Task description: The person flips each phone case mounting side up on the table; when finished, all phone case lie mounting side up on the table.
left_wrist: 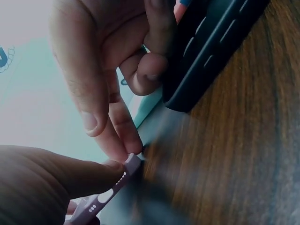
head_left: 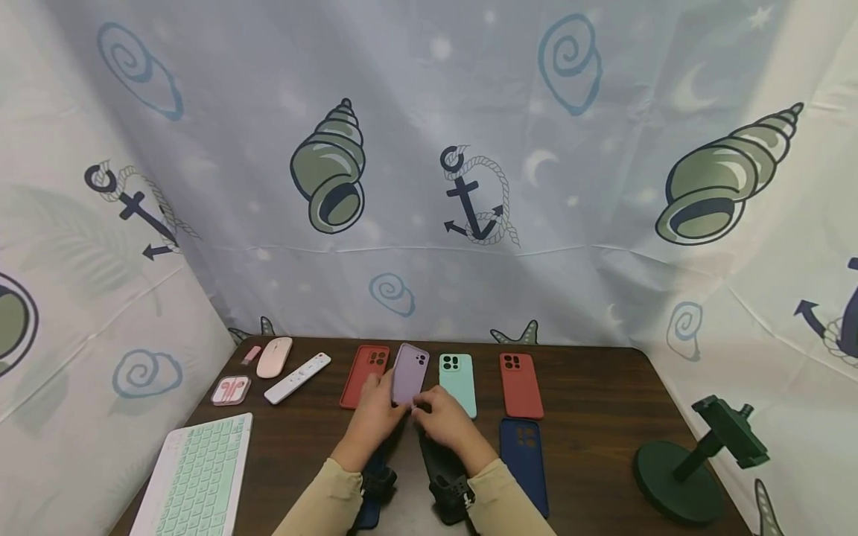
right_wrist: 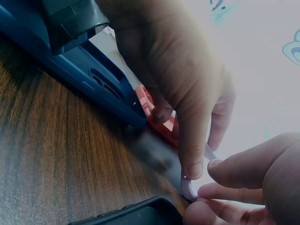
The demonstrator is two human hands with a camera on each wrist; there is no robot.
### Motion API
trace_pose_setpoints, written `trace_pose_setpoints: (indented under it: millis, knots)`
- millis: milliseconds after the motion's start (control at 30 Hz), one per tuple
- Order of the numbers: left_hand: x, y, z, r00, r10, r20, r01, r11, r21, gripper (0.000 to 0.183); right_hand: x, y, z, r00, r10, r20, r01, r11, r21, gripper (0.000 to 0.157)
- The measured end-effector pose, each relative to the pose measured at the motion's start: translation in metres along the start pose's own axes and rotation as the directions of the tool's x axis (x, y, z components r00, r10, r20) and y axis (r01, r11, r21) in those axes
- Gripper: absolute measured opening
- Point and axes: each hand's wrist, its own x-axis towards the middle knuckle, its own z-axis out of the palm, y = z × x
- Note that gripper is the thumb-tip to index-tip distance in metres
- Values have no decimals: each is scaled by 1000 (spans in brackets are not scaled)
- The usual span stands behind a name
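A lilac phone case (head_left: pixel 410 374) stands tilted between both hands near the middle of the table. My left hand (head_left: pixel 373 412) grips it along its left side and lower edge, the thumb lying on the rim with cutouts in the left wrist view. My right hand (head_left: pixel 445 418) pinches the lower corner, fingertips at the rim and thumb close by. Beneath the right wrist lies a black phone case (head_left: pixel 439 463). A dark blue case (head_left: pixel 369 514) lies under the left wrist, partly hidden. The left fingers overlap a red case (head_left: pixel 357 372); beside the right hand is a mint case (head_left: pixel 457 380).
Farther right lie another red case (head_left: pixel 521 387) and a navy case (head_left: pixel 525 461). A green phone stand (head_left: pixel 690 469) stands at the right edge. On the left are a keyboard (head_left: pixel 201 476), white remote (head_left: pixel 297 378), pink mouse (head_left: pixel 275 357), earphone box (head_left: pixel 231 390) and small pink stick (head_left: pixel 251 355).
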Motion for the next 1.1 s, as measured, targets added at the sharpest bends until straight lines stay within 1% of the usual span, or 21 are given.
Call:
trace_pose_setpoints:
  millis: [167,300,400,467,633,733,833,933,1000,1100]
  knots:
    - [-2,3,0,1000,-2,3,2,998,58,75,0,1,0,999,31,-13,-31,999,-9,34]
    - [-4,7,0,1000,-2,15,1,994,111,66,0,2,-3,999,42,-24,-43,999,-8,34]
    - [-5,8,1,1000,-14,19,11,992,129,63,0,3,-5,999,40,-22,-40,999,1,33]
    - [-4,7,2,999,-23,23,19,991,133,64,1,4,-6,999,40,-18,-40,999,8,33]
    - [-3,5,2,1000,-16,22,13,990,138,65,2,6,-8,999,47,-8,-47,999,17,34]
    - [0,6,-2,1000,8,9,-9,994,105,62,4,4,-12,999,41,-10,-40,999,31,33]
    - [3,10,-10,999,46,2,-46,999,27,53,4,1,-20,999,39,2,-39,997,73,33]
    - [4,17,-17,995,94,35,-92,994,-60,44,0,0,-32,998,50,30,-54,990,128,34]
    - [4,22,-21,989,129,67,-121,986,-110,42,-3,2,-40,995,82,48,-89,983,163,36]
    - [3,31,-22,979,175,106,-160,978,-137,43,-6,8,-52,993,113,41,-119,977,178,37]
